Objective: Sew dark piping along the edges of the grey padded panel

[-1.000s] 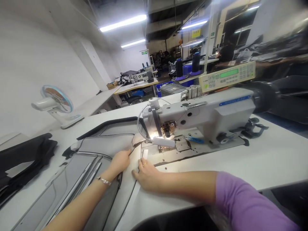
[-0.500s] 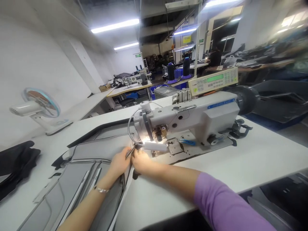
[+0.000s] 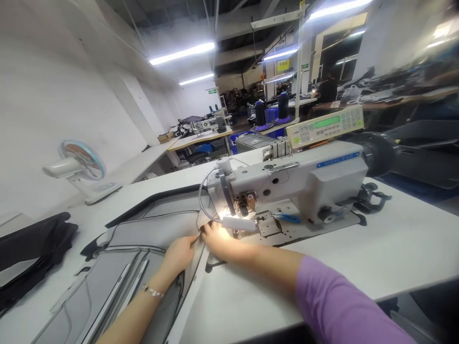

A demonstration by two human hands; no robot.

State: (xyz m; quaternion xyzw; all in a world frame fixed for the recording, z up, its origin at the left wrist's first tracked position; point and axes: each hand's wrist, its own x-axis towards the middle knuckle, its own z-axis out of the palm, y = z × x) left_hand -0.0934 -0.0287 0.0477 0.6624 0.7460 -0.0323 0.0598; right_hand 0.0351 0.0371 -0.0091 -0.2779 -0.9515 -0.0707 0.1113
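A large grey panel with black piping [image 3: 143, 229] lies on the white table, its right edge reaching the lit needle area of the sewing machine [image 3: 304, 177]. My left hand [image 3: 181, 253], with a bracelet at the wrist, pinches the black edging at that side. Close beside it, just left of the white cylindrical lamp [image 3: 238, 223], my right hand [image 3: 215, 237] is closed on the same edging; its fingertips are partly hidden. Blue-handled snips [image 3: 287, 217] lie on the machine bed.
Black fabric [image 3: 39, 253] lies on the far left, below a white fan [image 3: 82, 167]. A control panel [image 3: 326, 125] and thread cones [image 3: 283, 107] stand behind the machine. Farther back are other worktables [image 3: 201, 138] and a person in dark clothes [image 3: 327, 90].
The camera view has shifted, so the scene sits farther right and slightly lower. My left hand has moved slightly away from my right hand along the edging.
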